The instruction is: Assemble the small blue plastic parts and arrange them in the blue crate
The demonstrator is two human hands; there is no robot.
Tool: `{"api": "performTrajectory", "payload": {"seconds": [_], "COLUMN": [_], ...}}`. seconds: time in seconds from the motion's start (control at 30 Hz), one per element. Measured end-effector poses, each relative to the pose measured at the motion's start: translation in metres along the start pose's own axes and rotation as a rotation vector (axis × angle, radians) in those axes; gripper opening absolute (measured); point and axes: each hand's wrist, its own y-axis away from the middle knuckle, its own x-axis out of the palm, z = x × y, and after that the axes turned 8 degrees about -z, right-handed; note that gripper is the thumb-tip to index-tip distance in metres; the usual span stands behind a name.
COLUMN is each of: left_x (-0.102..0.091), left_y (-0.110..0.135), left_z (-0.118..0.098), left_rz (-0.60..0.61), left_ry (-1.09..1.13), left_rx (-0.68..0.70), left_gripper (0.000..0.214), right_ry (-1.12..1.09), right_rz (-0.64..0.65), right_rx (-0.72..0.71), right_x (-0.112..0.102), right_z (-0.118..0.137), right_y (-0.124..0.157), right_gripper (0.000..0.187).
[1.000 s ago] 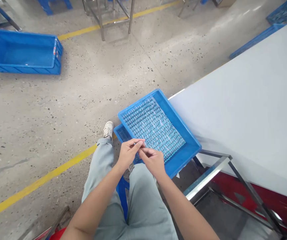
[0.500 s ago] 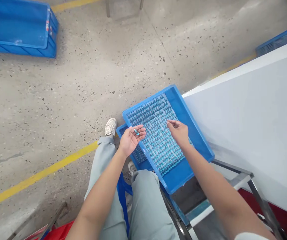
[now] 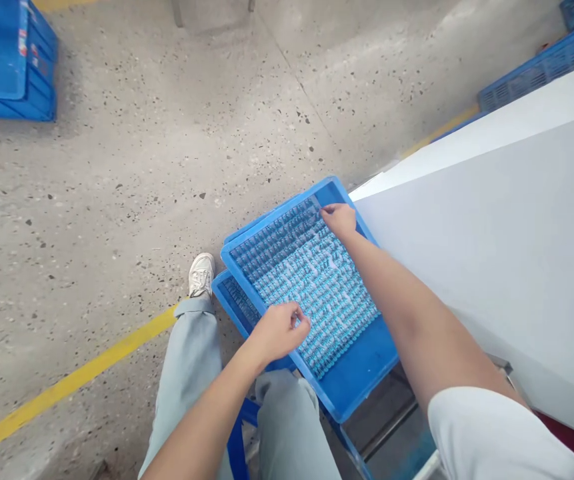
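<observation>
A shallow blue tray (image 3: 361, 373) holds a grid of small turquoise pieces (image 3: 337, 313) in close rows. Toward its far end the rows look darker grey-blue (image 3: 277, 247). Over the near-left part of the grid, my left hand (image 3: 279, 330) is closed, thumb and fingertips curled together; whatever lies inside is hidden. My right hand (image 3: 341, 220) reaches to the far right corner of the grid, its fingertips pinched close to the darker rows. Anything between those fingertips is too small to make out.
Beneath the tray, another blue tray (image 3: 221, 283) sticks out on the left. A white panel (image 3: 491, 220) borders the right side. A blue crate (image 3: 37, 67) stands on the floor at upper left, and a blue basket (image 3: 531, 77) at upper right. My shoe (image 3: 201, 275) is beside the trays.
My left hand, palm up with a small turquoise piece on it before, has turned over, curled shut and come nearer. My right hand has moved away to the grid's far corner. The view shifted right.
</observation>
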Motion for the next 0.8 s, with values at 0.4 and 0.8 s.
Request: {"api": "performTrajectory", "payload": {"seconds": [0.4, 0.8], "left_x": [0.008, 0.01], "left_y": [-0.011, -0.014], "left_z": [-0.005, 0.0], "left_rz": [0.003, -0.032], "left_ry": [0.132, 0.157], "left_rx": [-0.088, -0.118], "left_gripper": [0.013, 0.014], "right_ry": [0.013, 0.073], "right_rz": [0.062, 0.124], "right_rx": [0.11, 0.121], "right_x": [0.037, 0.035], "right_z": [0.003, 0.009], "right_y": [-0.022, -0.026], "right_gripper": [0.03, 0.028]}}
